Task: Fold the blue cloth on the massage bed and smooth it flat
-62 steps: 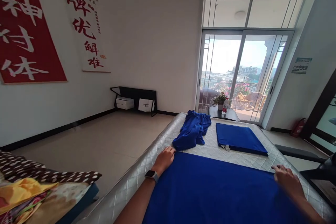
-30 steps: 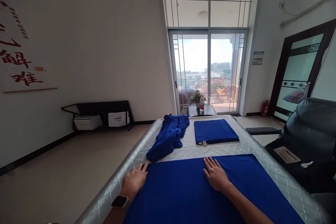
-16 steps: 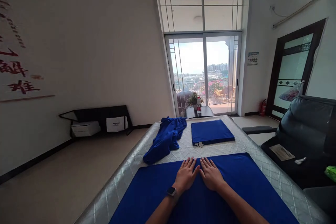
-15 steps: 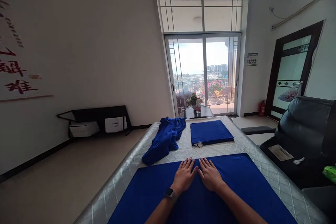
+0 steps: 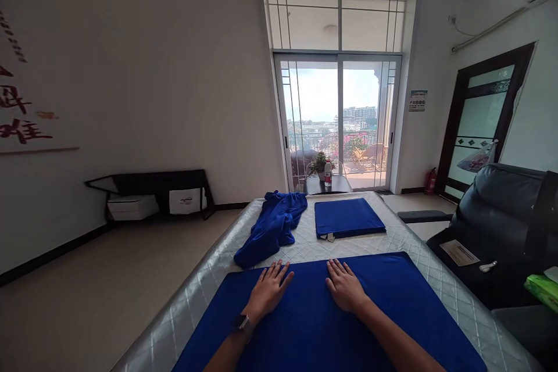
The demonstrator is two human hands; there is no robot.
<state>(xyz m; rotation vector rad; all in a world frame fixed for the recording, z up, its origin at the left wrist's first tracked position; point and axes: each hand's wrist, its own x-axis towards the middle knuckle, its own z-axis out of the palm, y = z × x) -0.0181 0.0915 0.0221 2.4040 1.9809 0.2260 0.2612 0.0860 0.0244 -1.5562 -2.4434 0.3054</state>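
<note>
A wide blue cloth [image 5: 305, 325] lies spread flat over the near part of a silvery quilted mattress [image 5: 300, 248]. My left hand [image 5: 267, 290] rests open on it near its far edge, palm down with the fingers stretched out. To the right, my right hand [image 5: 346, 286] also lies flat and open on the cloth. Past the left hand is a crumpled blue cloth [image 5: 274, 226]. Beyond the right hand sits a neatly folded blue cloth [image 5: 349, 217] with white tags at its near edge. A watch [image 5: 243, 322] is on my left wrist.
A black leather chair [image 5: 501, 215] stands right of the mattress, with a paper card [image 5: 459, 252] on its seat. Behind the mattress is a small table [image 5: 340, 185] bearing a bottle [image 5: 328, 174] and a plant. A black rack [image 5: 152, 182] stands along the left wall.
My left hand has slid left across the cloth, away from my right hand. The right hand stays in nearly the same place. The view has shifted slightly.
</note>
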